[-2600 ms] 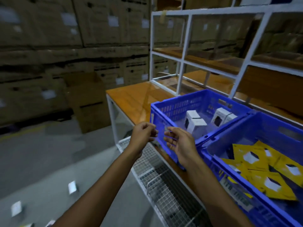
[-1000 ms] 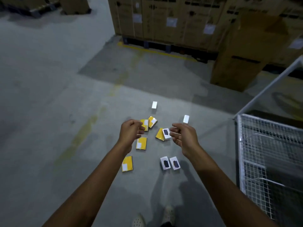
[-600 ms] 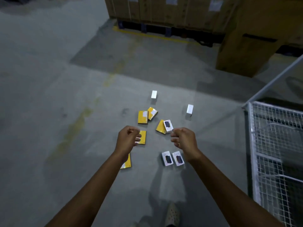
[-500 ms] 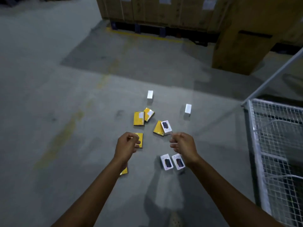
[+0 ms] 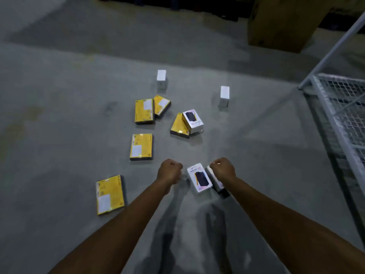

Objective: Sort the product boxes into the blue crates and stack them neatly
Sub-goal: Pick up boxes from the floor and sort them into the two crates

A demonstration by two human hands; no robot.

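Observation:
Product boxes lie scattered on the grey concrete floor. Several flat yellow boxes are spread left of centre, one (image 5: pixel 141 146) just beyond my left hand and another (image 5: pixel 109 194) at the near left. A white box with a dark picture (image 5: pixel 199 179) lies between my hands, with a second white box (image 5: pixel 216 180) half hidden under my right wrist. Another white box (image 5: pixel 193 120) leans on a yellow one (image 5: pixel 179 125). Two small white boxes (image 5: pixel 161 78) (image 5: pixel 224 95) stand upright farther off. My left hand (image 5: pixel 169 172) and my right hand (image 5: pixel 223 169) are curled into fists, holding nothing. No blue crate is in view.
A white wire-mesh rack (image 5: pixel 341 115) with a slanted metal post fills the right edge. A large brown carton (image 5: pixel 284 20) stands at the back right, with dark pallets along the back wall. My shadow falls on the floor between my arms.
I have turned from the table with the blue crates to the floor and bent closer. Both hands have dropped towards the two white boxes, fingers curled the whole time.

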